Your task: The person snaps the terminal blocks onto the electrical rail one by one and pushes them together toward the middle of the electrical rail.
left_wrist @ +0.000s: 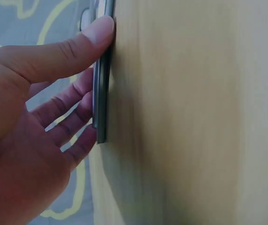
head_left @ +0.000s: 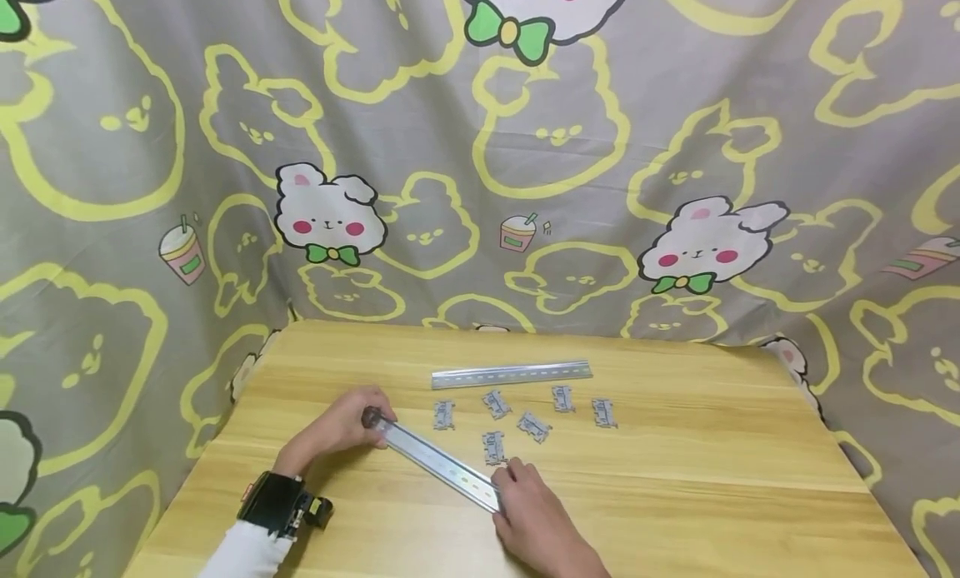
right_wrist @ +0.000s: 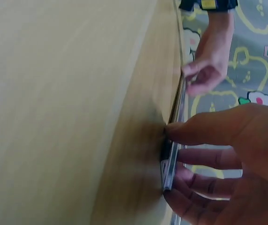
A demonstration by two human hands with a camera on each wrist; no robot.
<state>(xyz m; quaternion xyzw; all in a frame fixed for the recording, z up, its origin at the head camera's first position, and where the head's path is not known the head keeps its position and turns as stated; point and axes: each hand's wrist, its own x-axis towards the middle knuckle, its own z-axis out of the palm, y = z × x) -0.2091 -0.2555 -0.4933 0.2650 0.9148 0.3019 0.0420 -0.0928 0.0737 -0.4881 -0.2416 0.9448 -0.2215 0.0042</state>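
Note:
A slotted metal DIN rail (head_left: 438, 461) slants across the near middle of the table, one end in each hand. My left hand (head_left: 347, 426) grips its far left end, thumb on one side and fingers on the other, as the left wrist view also shows. A small dark shape at that end is too unclear to name. At the near right end, my right hand (head_left: 538, 515) pinches the rail between thumb and fingers. Just beyond the right hand lies a grey terminal block (head_left: 493, 448); more such blocks, including one at the right (head_left: 603, 412), lie scattered behind the rail.
A second slotted rail (head_left: 512, 376) lies flat farther back on the wooden table (head_left: 712, 495), behind the blocks. A patterned cloth (head_left: 570, 161) hangs along the table's back and sides. A black camera unit (head_left: 276, 503) is strapped to the left wrist.

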